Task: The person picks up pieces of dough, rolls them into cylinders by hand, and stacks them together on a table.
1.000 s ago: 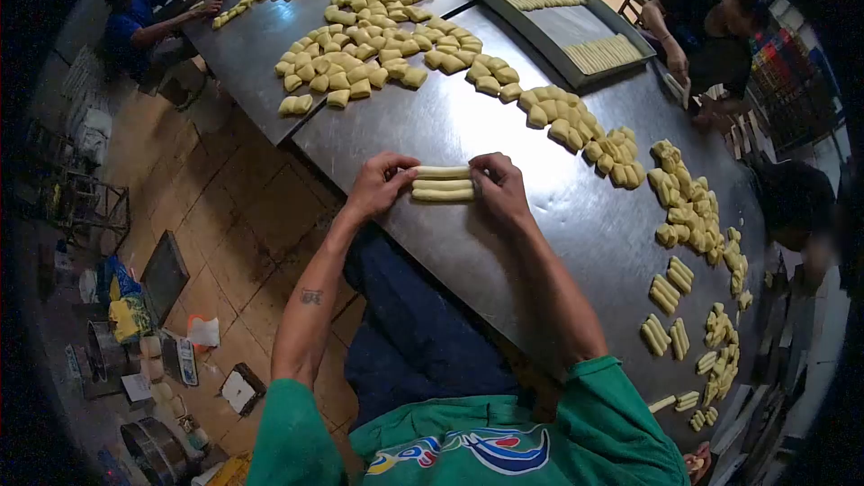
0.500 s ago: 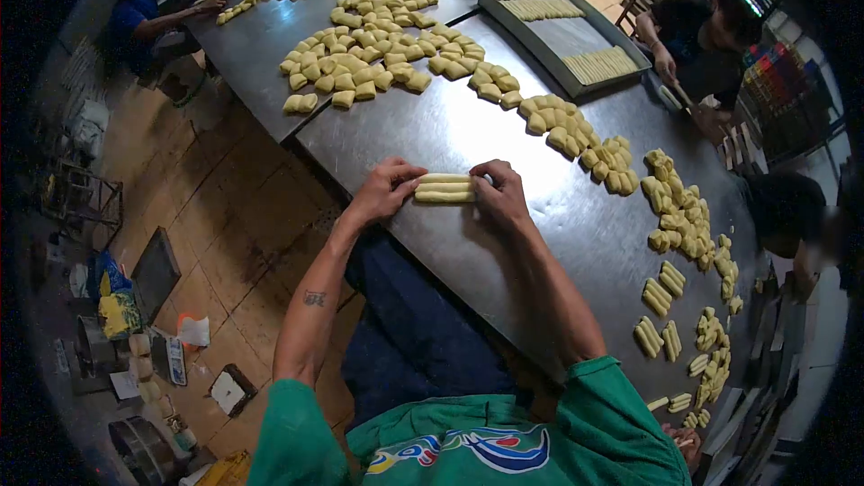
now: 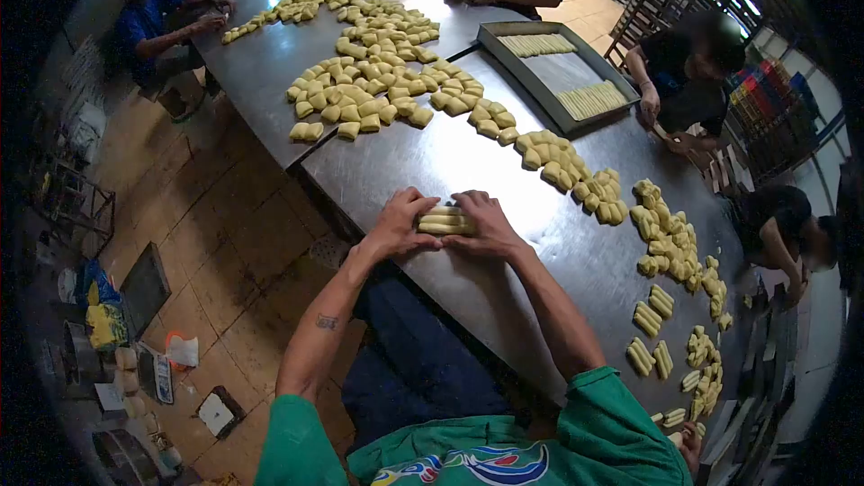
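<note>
Three pale yellow dough rolls point(image 3: 443, 220) lie side by side on the metal table in front of me. My left hand point(image 3: 400, 223) is curled round their left end, thumb on the near side and fingers at the far side. From the other end, my right hand point(image 3: 489, 223) grips them the same way, its palm covering the right tips. Only the middle stretch of the rolls shows between my hands. Beyond them, cut dough pieces point(image 3: 360, 99) spread over the tabletop in a large cluster.
A metal tray point(image 3: 576, 67) with two rows of thin dough sticks stands on the table point(image 3: 405, 157). Grouped dough rolls point(image 3: 647, 319) and more dough pieces point(image 3: 666, 225) lie to the right. Several people work round the table, one in a blue shirt point(image 3: 144, 22).
My hands have moved closer together along the dough rolls and now wrap their ends, where before fingertips held them. The view has tilted slightly upward.
</note>
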Demonstrator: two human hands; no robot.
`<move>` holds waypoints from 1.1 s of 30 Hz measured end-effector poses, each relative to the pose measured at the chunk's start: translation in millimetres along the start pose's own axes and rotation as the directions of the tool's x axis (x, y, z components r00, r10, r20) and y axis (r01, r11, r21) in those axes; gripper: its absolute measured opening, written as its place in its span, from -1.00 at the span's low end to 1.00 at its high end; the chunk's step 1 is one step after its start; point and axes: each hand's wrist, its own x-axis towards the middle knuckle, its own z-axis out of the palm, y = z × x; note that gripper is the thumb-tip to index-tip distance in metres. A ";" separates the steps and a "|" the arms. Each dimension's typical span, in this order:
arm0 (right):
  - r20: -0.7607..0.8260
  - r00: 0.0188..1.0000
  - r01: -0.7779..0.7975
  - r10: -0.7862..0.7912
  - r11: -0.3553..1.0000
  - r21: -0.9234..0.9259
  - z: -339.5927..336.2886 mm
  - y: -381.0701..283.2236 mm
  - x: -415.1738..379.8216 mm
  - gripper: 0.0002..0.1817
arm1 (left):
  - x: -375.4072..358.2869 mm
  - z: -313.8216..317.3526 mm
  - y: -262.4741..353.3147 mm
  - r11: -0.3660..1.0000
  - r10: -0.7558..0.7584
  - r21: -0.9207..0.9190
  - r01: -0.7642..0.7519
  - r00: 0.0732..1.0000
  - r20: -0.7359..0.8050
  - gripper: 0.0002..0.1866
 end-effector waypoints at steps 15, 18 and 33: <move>-0.026 0.998 -0.056 0.054 0.996 -0.067 -27.4 -17.9 -47.7 -0.64 | -8.7 -6.9 42.1 0.956 -0.270 -0.070 0.283 0.950 0.158 -0.56; 0.142 0.907 -0.404 0.397 0.717 0.568 -36.6 -37.0 -82.0 -0.58 | -23.3 4.0 76.6 0.830 -0.402 -0.272 0.488 0.860 0.314 -0.60; -0.160 0.478 -0.447 0.864 0.396 0.802 -194.1 -84.5 -239.7 -0.80 | -30.1 76.3 158.5 0.062 -0.372 -0.832 0.551 0.787 0.493 -0.72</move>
